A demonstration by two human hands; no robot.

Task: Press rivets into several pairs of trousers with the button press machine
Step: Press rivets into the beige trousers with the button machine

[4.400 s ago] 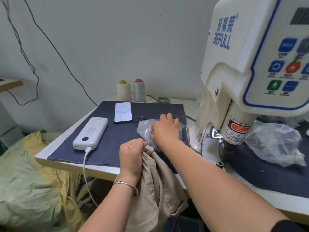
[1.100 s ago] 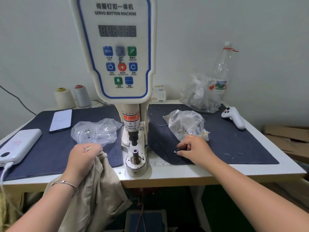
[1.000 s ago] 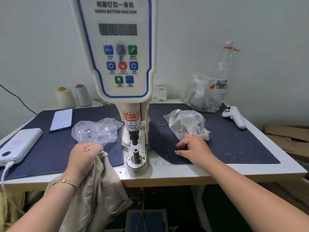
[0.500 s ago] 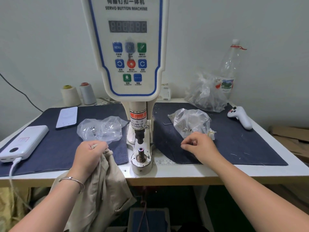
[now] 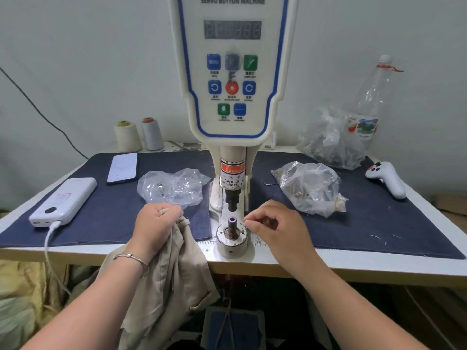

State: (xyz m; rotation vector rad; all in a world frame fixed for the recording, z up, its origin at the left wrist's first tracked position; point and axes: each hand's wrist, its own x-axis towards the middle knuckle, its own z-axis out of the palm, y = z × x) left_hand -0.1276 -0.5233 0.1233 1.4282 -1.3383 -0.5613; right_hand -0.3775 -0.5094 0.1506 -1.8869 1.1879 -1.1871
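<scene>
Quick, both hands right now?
Left hand: grips the beige trousers.
Right hand: fingertips pinched beside the lower die; contents too small to tell.

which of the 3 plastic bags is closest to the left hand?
The nearly empty clear bag left of the machine column, just beyond the left hand. The two fuller bags lie right of it.

Soft, even light fills the frame, with only faint shadows. The wide lens bows the table edge (image 5: pixel 353 267) toward the lower corners. The machine's display (image 5: pixel 232 29) at the upper centre looks smeared and unreadable; the middle is sharp.
</scene>
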